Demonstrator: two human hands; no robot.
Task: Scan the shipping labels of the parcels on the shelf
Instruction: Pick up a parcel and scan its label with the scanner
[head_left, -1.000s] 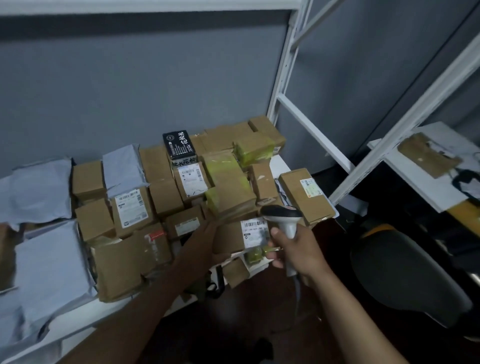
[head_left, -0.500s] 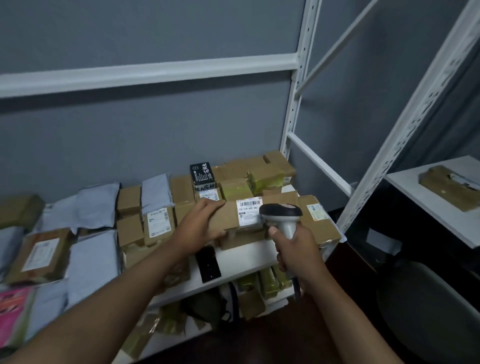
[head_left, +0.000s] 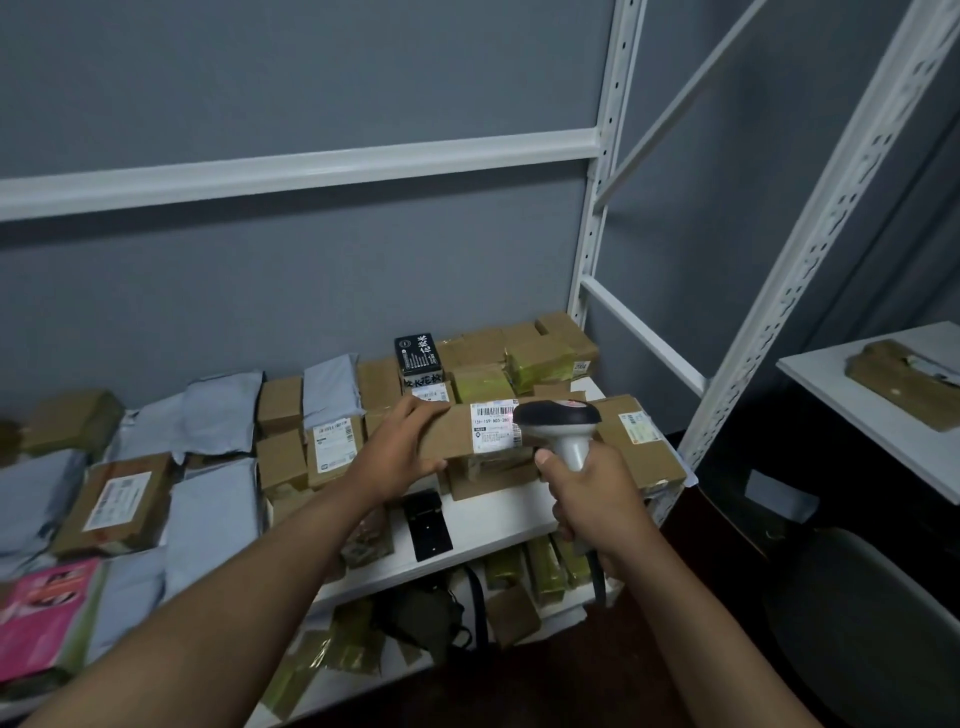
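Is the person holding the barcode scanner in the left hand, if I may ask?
No, the right hand grips the scanner; the left hand holds the parcel.

A white bench (head_left: 852, 410) stands at the right with a flat brown cardboard piece (head_left: 904, 382) lying on it. A dark chair (head_left: 857, 618) sits below it. A grey wall (head_left: 291, 88) runs behind.
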